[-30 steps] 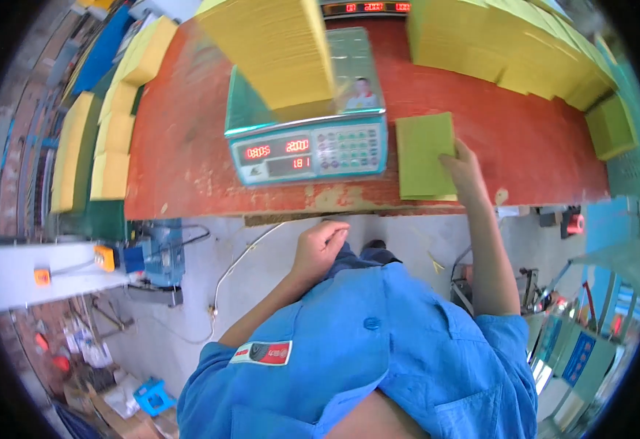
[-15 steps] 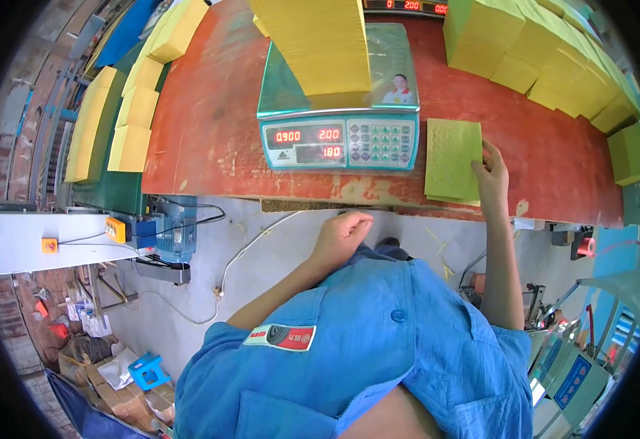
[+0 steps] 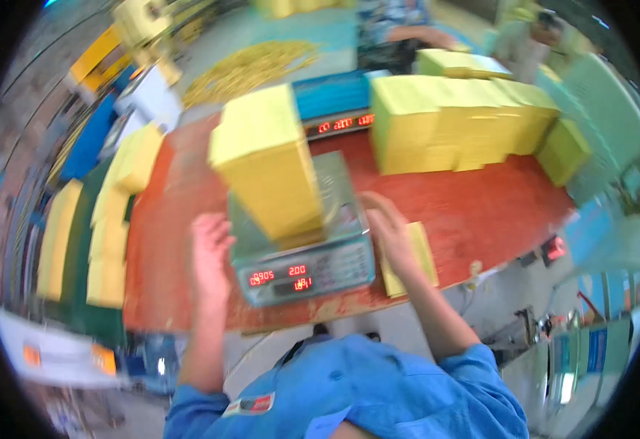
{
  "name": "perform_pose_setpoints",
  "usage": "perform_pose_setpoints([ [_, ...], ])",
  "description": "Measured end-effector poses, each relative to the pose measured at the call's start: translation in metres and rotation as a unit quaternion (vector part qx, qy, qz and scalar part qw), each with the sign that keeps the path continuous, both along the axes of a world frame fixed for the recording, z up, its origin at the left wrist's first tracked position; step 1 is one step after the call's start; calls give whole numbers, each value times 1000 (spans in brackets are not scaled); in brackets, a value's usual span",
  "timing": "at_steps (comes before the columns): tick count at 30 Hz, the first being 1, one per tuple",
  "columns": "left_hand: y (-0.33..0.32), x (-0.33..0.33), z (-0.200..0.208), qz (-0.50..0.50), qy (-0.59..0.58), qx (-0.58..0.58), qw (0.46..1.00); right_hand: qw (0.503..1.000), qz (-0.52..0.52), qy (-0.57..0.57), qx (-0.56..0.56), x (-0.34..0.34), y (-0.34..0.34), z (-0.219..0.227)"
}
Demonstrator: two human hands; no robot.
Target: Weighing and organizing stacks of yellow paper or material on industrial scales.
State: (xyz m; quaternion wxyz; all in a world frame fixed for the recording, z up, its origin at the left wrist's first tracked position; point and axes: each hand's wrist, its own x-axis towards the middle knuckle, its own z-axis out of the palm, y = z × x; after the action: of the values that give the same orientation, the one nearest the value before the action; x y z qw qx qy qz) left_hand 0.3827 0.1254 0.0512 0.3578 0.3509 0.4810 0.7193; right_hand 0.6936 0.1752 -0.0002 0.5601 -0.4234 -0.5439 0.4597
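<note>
A tall stack of yellow paper stands on a teal electronic scale with lit red digits. My left hand is raised to the left of the scale, its fingers apart and a little blurred, with nothing in it. On the other side, my right hand is by the scale's right edge, fingers stretched out and holding nothing I can see. A thin pile of yellow-green sheets lies flat on the table, partly hidden behind my right hand and forearm.
The red table carries a row of yellow paper stacks at the back right. More yellow stacks stand on a green surface at left. Another red display is behind the scale. Two people are beyond the table.
The view has tipped up, showing more of the room. My left hand has risen from my waist to the scale's left side. My right hand has left the flat sheets for its right side.
</note>
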Motion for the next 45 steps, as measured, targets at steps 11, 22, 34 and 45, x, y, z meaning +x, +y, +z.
perform_pose_setpoints([
  [11, 144, -6, 106, -342, 75, -125, 928, 996, 41, 73, 12, -121, 166, 4],
  [22, 107, -46, 122, -419, 74, -284, 860, 996, -79, 40, -12, -135, 74, -6],
  [34, 123, -46, 104, -407, 148, -276, 858, 978, -30, 43, -201, -77, -75, -33],
  [45, 78, 22, 92, -453, 49, -248, 855, 895, 118, 285, -321, -33, -89, -30],
])
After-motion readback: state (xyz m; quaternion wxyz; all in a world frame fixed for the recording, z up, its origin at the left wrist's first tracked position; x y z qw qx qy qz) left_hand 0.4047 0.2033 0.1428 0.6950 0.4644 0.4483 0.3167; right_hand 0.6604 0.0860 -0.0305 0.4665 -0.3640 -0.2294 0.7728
